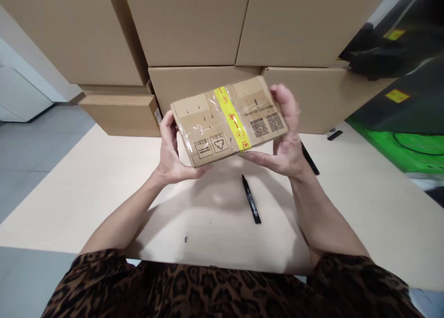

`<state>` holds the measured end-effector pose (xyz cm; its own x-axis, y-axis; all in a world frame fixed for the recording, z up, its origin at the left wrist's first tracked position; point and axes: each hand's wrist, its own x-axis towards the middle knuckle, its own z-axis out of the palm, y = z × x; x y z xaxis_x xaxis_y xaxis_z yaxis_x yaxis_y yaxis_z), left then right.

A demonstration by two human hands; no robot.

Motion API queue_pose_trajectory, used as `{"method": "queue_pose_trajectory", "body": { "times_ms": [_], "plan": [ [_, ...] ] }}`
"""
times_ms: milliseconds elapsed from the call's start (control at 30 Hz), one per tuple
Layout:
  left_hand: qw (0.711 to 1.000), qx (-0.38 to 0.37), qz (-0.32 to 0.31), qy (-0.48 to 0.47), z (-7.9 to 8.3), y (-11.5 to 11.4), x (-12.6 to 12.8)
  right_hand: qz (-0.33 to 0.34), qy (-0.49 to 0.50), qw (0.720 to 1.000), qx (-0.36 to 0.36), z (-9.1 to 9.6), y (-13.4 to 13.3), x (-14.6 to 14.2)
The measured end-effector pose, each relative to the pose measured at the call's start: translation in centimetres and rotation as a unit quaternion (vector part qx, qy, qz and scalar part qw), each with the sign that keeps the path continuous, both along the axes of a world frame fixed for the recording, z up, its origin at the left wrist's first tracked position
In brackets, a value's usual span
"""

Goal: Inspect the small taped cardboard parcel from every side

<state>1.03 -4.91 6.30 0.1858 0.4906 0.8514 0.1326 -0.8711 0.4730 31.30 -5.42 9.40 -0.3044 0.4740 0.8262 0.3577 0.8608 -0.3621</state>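
Note:
Between both hands I hold a small cardboard box (pixel 208 119) above the table, tilted with its right end higher. Clear tape covers its face, a yellow strip with red characters crosses the middle, and black printed symbols and square codes show on it. My left hand (pixel 171 154) grips the left end, thumb along the lower edge. My right hand (pixel 287 137) clasps the right end, its thumb under the lower edge. On the table below lies a black marker (pixel 251 200). Part of a dark, slim object (pixel 310 160) shows behind my right wrist.
Large cardboard boxes (pixel 194 24) are stacked along the back of the pale table (pixel 367 207). A flatter box (pixel 121 114) stands at the back left. A small black piece (pixel 335 135) lies at the back right, near a green surface (pixel 398 156) beyond the table.

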Motion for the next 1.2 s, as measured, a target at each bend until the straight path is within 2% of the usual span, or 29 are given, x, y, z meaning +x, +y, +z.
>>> {"method": "queue_pose_trajectory", "body": {
  "times_ms": [67, 133, 300, 433, 600, 700, 867, 967, 1100, 1200],
  "plan": [
    [0.999, 0.023, 0.043, 0.017, 0.2, 0.1, -0.3, -0.042, -0.052, 0.995, 0.069, 0.1, -0.5, -0.4],
    [0.996, 0.041, 0.07, 0.035, 0.1, 0.1, -0.4, -0.058, -0.12, 0.985, 0.106, -0.2, -0.9, -1.1],
    [0.986, 0.064, 0.107, 0.114, -0.5, -0.9, 0.4, -0.049, -0.192, 0.974, 0.113, -1.1, -1.8, -2.8],
    [0.977, 0.085, 0.116, 0.159, -0.3, -1.9, 1.0, -0.056, -0.19, 0.975, 0.098, -1.3, -2.1, -3.0],
    [0.977, 0.059, 0.149, 0.139, -0.3, -1.8, 1.0, -0.042, -0.144, 0.975, 0.164, -1.6, -1.6, -3.3],
    [0.977, 0.062, 0.152, 0.133, -0.2, -1.8, 1.1, -0.041, -0.154, 0.973, 0.166, -1.4, -2.0, -3.7],
    [0.969, 0.111, 0.113, 0.192, 0.8, -3.0, 1.8, -0.069, -0.182, 0.969, 0.15, -1.2, -3.3, -4.2],
    [0.965, 0.134, 0.092, 0.205, 1.2, -3.3, 2.0, -0.079, -0.172, 0.966, 0.174, -1.3, -3.5, -4.1],
    [0.954, 0.144, 0.111, 0.24, 0.9, -2.9, 1.9, -0.082, -0.157, 0.965, 0.191, -1.5, -3.0, -3.9],
    [0.943, 0.185, 0.124, 0.246, 0.3, -2.9, 2.1, -0.069, -0.146, 0.971, 0.176, -1.6, -2.8, -3.6]
  ]
}}
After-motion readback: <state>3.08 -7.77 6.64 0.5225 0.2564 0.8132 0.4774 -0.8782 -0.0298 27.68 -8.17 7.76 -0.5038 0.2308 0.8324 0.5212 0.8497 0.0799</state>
